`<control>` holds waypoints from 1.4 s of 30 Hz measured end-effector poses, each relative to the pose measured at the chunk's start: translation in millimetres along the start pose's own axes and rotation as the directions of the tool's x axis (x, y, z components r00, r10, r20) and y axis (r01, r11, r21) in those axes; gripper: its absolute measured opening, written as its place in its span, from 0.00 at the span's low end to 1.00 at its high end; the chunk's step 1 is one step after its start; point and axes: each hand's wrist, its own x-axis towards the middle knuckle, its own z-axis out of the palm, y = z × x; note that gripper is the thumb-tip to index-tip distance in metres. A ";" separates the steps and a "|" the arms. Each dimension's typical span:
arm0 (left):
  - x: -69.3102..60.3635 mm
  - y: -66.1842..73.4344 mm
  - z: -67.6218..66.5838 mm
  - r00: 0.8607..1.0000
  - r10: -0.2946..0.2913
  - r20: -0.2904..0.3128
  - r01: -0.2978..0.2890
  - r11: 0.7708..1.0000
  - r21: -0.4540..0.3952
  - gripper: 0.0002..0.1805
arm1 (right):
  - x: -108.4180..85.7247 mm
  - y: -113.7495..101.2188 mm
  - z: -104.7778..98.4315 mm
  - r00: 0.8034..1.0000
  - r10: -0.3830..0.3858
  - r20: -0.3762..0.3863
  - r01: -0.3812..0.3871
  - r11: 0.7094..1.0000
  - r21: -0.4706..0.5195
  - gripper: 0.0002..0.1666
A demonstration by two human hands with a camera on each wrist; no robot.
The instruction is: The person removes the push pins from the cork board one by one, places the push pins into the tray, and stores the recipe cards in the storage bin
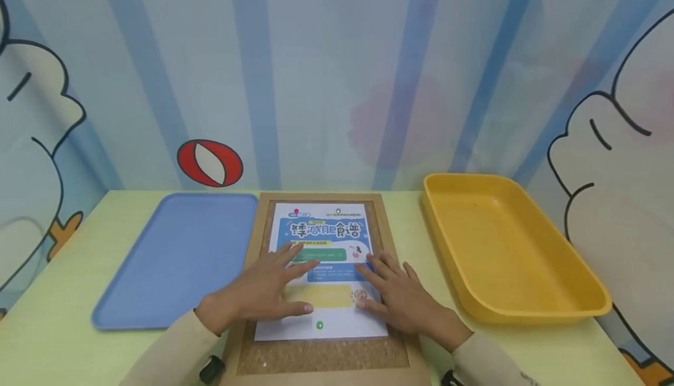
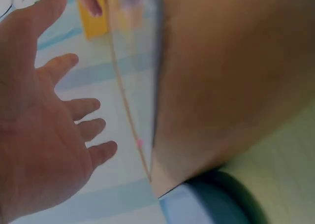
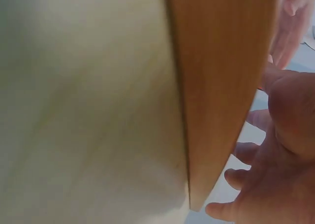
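Observation:
A printed sheet (image 1: 329, 330) with blue, green and yellow blocks lies on a wood-framed cork board (image 1: 321, 357). Pins mark it: a pink pin (image 1: 296, 211) at the top left, a pale pin (image 1: 338, 211) at the top right, and a green pin (image 1: 319, 325) at the bottom middle. My left hand (image 1: 265, 286) is spread over the sheet's left side, fingers extended. Over its right side, my right hand (image 1: 397, 292) lies with straight fingers. Neither hand grips anything. Both wrist views show extended fingers beside the board; whether the palms touch the paper I cannot tell.
Left of the board lies a flat blue tray (image 1: 184, 257). A deep yellow tray (image 1: 505, 245) stands to the right on the pale yellow table (image 1: 47, 345). Behind the table rises a striped blue backdrop (image 1: 326, 82) with cartoon figures.

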 end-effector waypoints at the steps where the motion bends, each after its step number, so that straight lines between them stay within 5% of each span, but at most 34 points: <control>1: -0.5 0.1 1.4 1.000 0.018 0.022 -0.018 1.000 -0.009 0.43 | 0.0 1.2 0.2 1.000 -0.007 0.015 0.007 1.000 -0.006 0.41; 9: -6.0 1.7 13.4 0.985 0.101 0.139 -0.098 0.995 -0.029 0.40 | 2.2 7.3 3.7 0.997 -0.043 0.069 0.045 0.999 -0.025 0.42; 20: -11.8 2.1 34.0 0.979 0.181 0.091 -0.177 0.983 -0.049 0.35 | 0.4 5.2 4.5 0.996 -0.029 0.079 0.032 0.999 -0.038 0.42; 42: -15.9 6.9 36.7 0.997 0.079 -0.005 -0.078 0.964 -0.253 0.20 | 3.7 -0.2 5.3 0.995 -0.040 0.091 0.042 0.999 -0.022 0.42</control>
